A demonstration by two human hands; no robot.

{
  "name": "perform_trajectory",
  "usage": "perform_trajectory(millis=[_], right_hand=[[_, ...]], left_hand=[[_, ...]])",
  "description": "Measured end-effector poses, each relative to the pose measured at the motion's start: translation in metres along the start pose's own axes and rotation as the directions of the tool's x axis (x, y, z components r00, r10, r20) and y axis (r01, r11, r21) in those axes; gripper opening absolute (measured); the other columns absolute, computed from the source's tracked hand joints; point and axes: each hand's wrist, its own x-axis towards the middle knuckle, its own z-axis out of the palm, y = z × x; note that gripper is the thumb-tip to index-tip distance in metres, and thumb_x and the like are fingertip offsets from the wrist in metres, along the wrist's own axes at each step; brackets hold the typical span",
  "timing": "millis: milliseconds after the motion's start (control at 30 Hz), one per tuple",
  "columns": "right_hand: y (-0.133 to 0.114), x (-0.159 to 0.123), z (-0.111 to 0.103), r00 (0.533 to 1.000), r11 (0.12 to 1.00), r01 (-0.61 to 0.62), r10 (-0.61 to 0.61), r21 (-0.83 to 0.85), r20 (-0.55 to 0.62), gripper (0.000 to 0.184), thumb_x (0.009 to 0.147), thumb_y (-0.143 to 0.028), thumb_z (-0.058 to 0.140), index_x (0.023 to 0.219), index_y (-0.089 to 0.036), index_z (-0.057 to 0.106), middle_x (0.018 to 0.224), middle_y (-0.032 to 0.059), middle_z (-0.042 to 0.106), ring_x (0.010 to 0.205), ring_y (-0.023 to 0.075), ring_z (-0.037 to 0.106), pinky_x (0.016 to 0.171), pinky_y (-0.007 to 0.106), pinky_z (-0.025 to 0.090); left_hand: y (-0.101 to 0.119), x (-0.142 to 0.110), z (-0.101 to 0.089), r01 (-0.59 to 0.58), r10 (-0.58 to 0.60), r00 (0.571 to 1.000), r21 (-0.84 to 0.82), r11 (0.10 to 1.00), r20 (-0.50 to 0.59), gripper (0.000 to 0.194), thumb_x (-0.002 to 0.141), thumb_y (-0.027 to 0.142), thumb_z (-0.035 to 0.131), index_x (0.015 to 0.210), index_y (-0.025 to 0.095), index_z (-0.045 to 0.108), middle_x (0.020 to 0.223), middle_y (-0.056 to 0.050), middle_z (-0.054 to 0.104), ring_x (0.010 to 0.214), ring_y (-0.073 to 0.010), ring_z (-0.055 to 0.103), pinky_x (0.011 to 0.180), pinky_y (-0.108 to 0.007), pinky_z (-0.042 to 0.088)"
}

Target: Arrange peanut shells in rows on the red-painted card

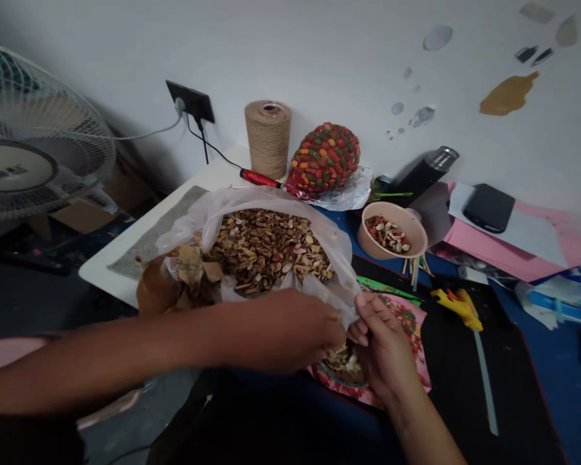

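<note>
A translucent white plastic bag [184, 213] lies wide open on the table, full of brown, flat dried pieces like seeds or shells [266, 242]. My right hand [382, 342] pinches the bag's near right edge. My left hand [290, 329] reaches across in front of the bag, its fingers curled close to my right hand. It is slightly blurred, and what its fingertips hold is hidden. Below the hands, a pink patterned sheet [414, 329] lies under a round piece covered with pale bits [343, 368], partly covered by my hands.
Behind the bag stand a twine spool [268, 139] and a bundle of colourful pieces [326, 158]. A pink bowl [368, 242] of mixed bits sits right of the bag. A yellow glue gun [458, 309] lies on a black mat [513, 374]. A fan [43, 129] stands left.
</note>
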Motion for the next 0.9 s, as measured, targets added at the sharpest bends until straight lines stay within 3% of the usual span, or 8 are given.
perform_trajectory(millis=[100, 167, 267, 333, 433, 533, 633, 900], right_hand=[[0.0, -0.002, 0.001, 1.0, 1.0, -0.009, 0.008, -0.017, -0.018, 0.053, 0.063, -0.053, 0.105, 0.08, -0.02, 0.067, 0.055, -0.0094, 0.042, 0.048, 0.0039, 0.029, 0.046, 0.018, 0.021], [0.0, -0.003, 0.0, 1.0, 1.0, -0.011, 0.01, -0.021, -0.021, 0.053, 0.063, -0.053, 0.105, 0.079, -0.02, 0.066, 0.056, -0.0092, 0.042, 0.048, 0.0041, 0.029, 0.046, 0.018, 0.022], [0.0, -0.004, -0.004, 1.0, 1.0, -0.006, 0.006, 0.0, -0.004, 0.052, 0.065, -0.052, 0.104, 0.079, -0.02, 0.066, 0.056, -0.0094, 0.042, 0.048, 0.004, 0.029, 0.047, 0.018, 0.024], [0.001, -0.003, -0.006, 1.0, 1.0, -0.009, 0.009, 0.019, 0.004, 0.05, 0.065, -0.05, 0.105, 0.079, -0.02, 0.067, 0.055, -0.0097, 0.041, 0.047, 0.0036, 0.029, 0.047, 0.018, 0.025], [0.002, -0.002, -0.007, 1.0, 1.0, -0.011, 0.011, 0.027, 0.006, 0.048, 0.065, -0.05, 0.105, 0.082, -0.02, 0.071, 0.055, -0.0093, 0.042, 0.047, 0.0033, 0.03, 0.048, 0.018, 0.025], [0.004, -0.001, -0.006, 1.0, 1.0, -0.011, 0.011, 0.009, 0.024, 0.047, 0.067, -0.052, 0.103, 0.086, -0.019, 0.074, 0.056, -0.0089, 0.042, 0.048, 0.0036, 0.03, 0.048, 0.018, 0.025], [0.006, 0.0, -0.005, 0.999, 1.0, -0.012, 0.012, -0.002, 0.031, 0.046, 0.069, -0.052, 0.102, 0.087, -0.019, 0.074, 0.056, -0.0086, 0.041, 0.048, 0.0044, 0.028, 0.047, 0.018, 0.024], [0.006, 0.001, -0.004, 1.0, 1.0, -0.02, 0.019, 0.016, 0.022, 0.046, 0.069, -0.05, 0.103, 0.083, -0.019, 0.072, 0.055, -0.0092, 0.041, 0.048, 0.0039, 0.027, 0.047, 0.017, 0.024]], left_hand=[[0.007, 0.013, 0.029, -0.082, 0.097, 0.993, 0.205, 0.975, -0.061, 0.013, 0.101, 0.014, 0.062, 0.111, 0.014, 0.071, 0.109, -0.009, 0.078, 0.092, -0.0239, 0.073, 0.073, -0.039, 0.055], [0.008, 0.014, 0.03, -0.077, 0.094, 0.992, 0.2, 0.977, -0.08, 0.017, 0.104, 0.017, 0.06, 0.118, 0.016, 0.07, 0.115, -0.009, 0.079, 0.091, -0.0227, 0.073, 0.073, -0.039, 0.055], [0.0, 0.003, 0.005, 0.03, -0.028, 0.999, 0.118, 0.993, -0.024, 0.014, 0.104, 0.022, 0.063, 0.115, 0.022, 0.072, 0.109, -0.005, 0.081, 0.094, -0.0214, 0.075, 0.073, -0.033, 0.054], [-0.018, -0.008, -0.019, 0.191, -0.188, 0.981, 0.081, 0.978, -0.04, 0.016, 0.103, 0.022, 0.063, 0.113, 0.024, 0.075, 0.108, -0.004, 0.082, 0.099, -0.0205, 0.076, 0.081, -0.03, 0.054], [-0.059, -0.026, -0.049, 0.429, -0.415, 0.9, 0.1, 0.898, -0.133, 0.023, 0.104, 0.025, 0.058, 0.118, 0.025, 0.077, 0.116, -0.003, 0.082, 0.105, -0.022, 0.075, 0.093, -0.032, 0.053], [-0.098, -0.04, -0.062, 0.586, -0.564, 0.81, 0.195, 0.786, -0.162, 0.026, 0.1, 0.024, 0.057, 0.114, 0.025, 0.079, 0.119, -0.004, 0.081, 0.11, -0.0245, 0.073, 0.098, -0.034, 0.052], [-0.117, -0.045, -0.062, 0.613, -0.604, 0.787, 0.26, 0.746, -0.125, 0.028, 0.099, 0.025, 0.055, 0.114, 0.027, 0.079, 0.12, -0.003, 0.081, 0.11, -0.0236, 0.072, 0.098, -0.032, 0.051], [-0.124, -0.032, -0.052, 0.576, -0.597, 0.797, 0.413, 0.706, -0.09, 0.03, 0.098, 0.017, 0.054, 0.111, 0.023, 0.081, 0.12, -0.01, 0.079, 0.109, -0.0265, 0.073, 0.093, -0.033, 0.054]])
